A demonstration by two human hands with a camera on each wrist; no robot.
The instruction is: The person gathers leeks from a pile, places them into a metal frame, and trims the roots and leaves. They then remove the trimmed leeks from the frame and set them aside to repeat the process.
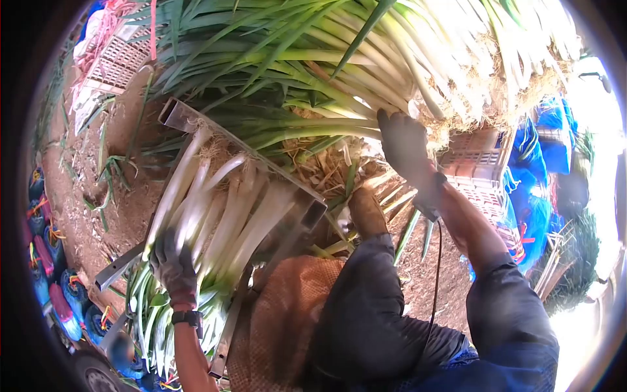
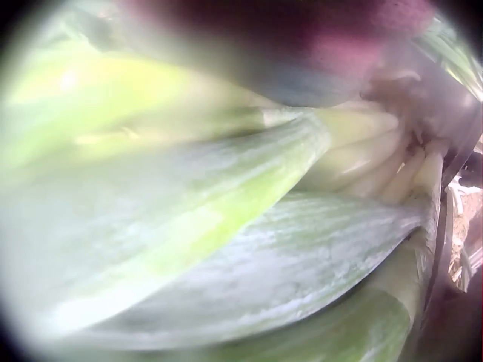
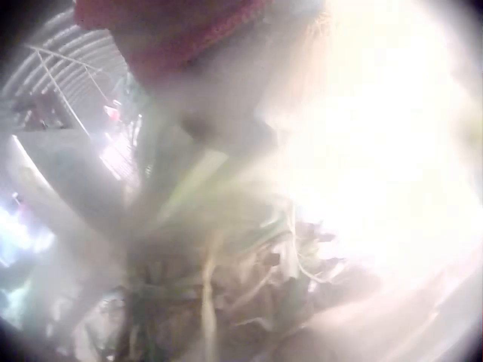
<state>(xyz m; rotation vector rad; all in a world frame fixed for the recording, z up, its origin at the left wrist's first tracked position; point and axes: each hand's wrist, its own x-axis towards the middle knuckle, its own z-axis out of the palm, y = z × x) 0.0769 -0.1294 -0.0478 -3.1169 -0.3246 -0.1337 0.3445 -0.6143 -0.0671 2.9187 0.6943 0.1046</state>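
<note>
My left hand (image 1: 173, 266), in a dark glove, rests on a bundle of leeks (image 1: 225, 215) lying in a metal frame (image 1: 251, 157). The leeks' roots lie against the frame's far bar, and their green leaves (image 1: 153, 320) spread toward me. In the left wrist view, broad leaves (image 2: 249, 264) fill the space below the blurred hand. My gloved right hand (image 1: 406, 147) is at the near side of a large leek pile (image 1: 366, 52), its fingers around a white leek stem (image 1: 356, 123). Glare washes out much of the right wrist view.
Plastic crates (image 1: 473, 160) stand at the right beside blue netting (image 1: 529, 163). Another crate (image 1: 121, 59) with pink ties is at the far left. Dry leaf scraps (image 1: 353, 157) lie between frame and pile. A woven sack (image 1: 294, 287) lies by my leg; blue and pink bundles line the left edge.
</note>
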